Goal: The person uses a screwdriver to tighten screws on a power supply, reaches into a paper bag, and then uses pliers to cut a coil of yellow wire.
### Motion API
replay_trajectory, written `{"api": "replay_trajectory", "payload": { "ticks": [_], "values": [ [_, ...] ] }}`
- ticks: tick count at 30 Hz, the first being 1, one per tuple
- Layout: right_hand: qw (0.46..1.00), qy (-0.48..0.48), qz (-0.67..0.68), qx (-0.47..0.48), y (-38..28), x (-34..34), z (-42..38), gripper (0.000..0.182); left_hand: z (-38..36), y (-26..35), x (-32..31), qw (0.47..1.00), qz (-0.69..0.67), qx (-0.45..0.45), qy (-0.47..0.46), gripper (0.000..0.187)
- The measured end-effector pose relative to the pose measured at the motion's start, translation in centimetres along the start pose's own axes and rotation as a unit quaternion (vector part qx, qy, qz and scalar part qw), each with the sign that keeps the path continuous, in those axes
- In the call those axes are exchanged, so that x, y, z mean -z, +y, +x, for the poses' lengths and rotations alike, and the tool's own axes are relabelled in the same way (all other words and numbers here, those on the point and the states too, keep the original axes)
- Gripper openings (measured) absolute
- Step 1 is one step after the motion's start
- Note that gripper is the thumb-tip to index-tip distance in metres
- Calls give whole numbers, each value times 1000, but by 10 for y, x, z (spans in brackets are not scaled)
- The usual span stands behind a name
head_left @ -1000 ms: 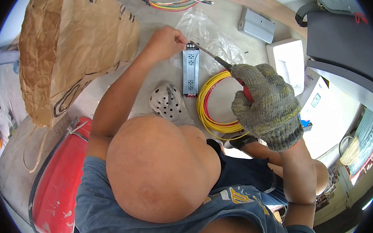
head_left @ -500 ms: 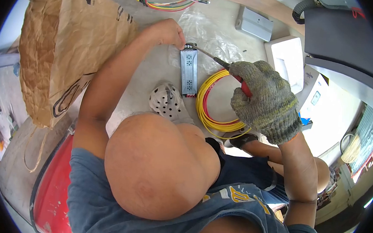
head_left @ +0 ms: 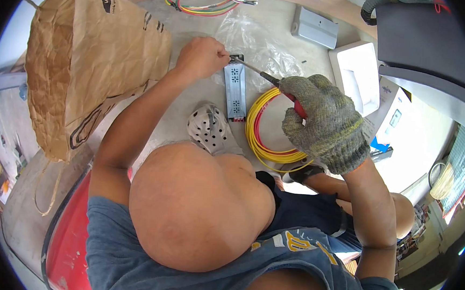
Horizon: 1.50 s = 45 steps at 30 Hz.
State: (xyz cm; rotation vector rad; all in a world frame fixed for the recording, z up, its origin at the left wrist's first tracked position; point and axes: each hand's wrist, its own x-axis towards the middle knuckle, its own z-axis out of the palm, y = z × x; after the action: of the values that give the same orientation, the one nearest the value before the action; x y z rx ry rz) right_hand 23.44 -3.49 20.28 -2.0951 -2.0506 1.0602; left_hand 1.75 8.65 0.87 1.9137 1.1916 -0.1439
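Note:
My right hand (head_left: 326,119), in a grey-green knitted glove, grips a screwdriver (head_left: 259,72) with a red and black handle. Its shaft points left to the far end of a slim silver metal box (head_left: 236,88) with patterned vent holes, like a power supply, lying on the floor. My bare left hand (head_left: 203,57) is closed in a pinch beside the screwdriver's tip, at the box's dark terminal end. What the fingertips hold is too small to make out. Red shows at the box's near end.
A coil of yellow and red cable (head_left: 252,127) lies right of the box. Clear plastic wrap (head_left: 256,41) and a loop of coloured wires (head_left: 199,5) lie beyond. A brown paper bag (head_left: 98,55) stands left. A grey case (head_left: 315,28) and white tray (head_left: 356,78) sit right.
My left hand has come down slightly, its fingers now lower beside the screwdriver tip. My right hand and the screwdriver have shifted a little left.

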Motion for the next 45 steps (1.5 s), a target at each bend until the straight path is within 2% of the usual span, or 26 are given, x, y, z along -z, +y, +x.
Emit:
{"api": "replay_trajectory", "payload": {
  "ticks": [2,4,8,10,23,26,28,33,35,39,41,45],
  "values": [
    [999,19,-15,28,0,-4,0,46,0,-3,-4,1000,6,-9,23,16],
    [999,24,-17,37,0,-5,0,46,5,-8,-5,998,-61,17,-5,20],
    [999,26,-23,38,0,-6,0,47,11,-15,-1,995,-87,33,-47,20],
    [999,27,-23,34,-1,-6,1,47,13,-22,2,991,-110,-3,-72,22],
    [996,48,-25,74,-4,-12,8,46,5,-25,5,991,-101,-57,-71,27],
    [995,49,-31,86,-4,-15,9,44,5,-24,5,990,-109,-55,-72,25],
    [993,51,-38,94,-5,-17,11,43,7,-25,5,989,-101,-85,-67,22],
    [992,55,-70,90,-14,-22,14,40,9,-23,6,989,-100,-75,-80,22],
    [979,83,-115,145,-12,-30,12,41,10,-22,7,989,-101,-71,-85,22],
    [984,44,-117,128,-16,-31,6,41,18,-30,2,985,-124,-58,-102,16],
    [973,78,-115,186,-11,-35,4,45,21,-31,1,985,-127,-53,-102,13],
    [979,52,-107,164,-17,-31,2,47,24,-31,2,984,-123,-55,-116,12]
  ]
}}
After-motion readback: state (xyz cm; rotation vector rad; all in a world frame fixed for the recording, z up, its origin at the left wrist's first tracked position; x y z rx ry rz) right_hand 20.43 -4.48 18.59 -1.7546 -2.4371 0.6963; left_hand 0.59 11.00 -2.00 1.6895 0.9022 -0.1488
